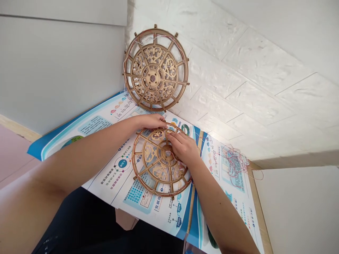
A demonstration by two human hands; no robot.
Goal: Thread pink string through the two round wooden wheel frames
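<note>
A round wooden fretwork wheel (156, 169) lies flat on a printed poster (116, 176) in front of me. My left hand (150, 121) rests on its far rim, fingers curled over the edge. My right hand (184, 146) sits on the wheel's upper right part, fingertips pinching near the hub, where a thin reddish wire seems to run. A second matching wooden wheel (155, 73) leans upright against the white wall behind.
A tangled bundle of thin reddish wire (235, 162) lies on the poster at the right, near the desk edge. White brick-textured wall (251, 77) stands behind; a grey panel (53, 70) is on the left. My dark trousers (87, 222) show below the desk.
</note>
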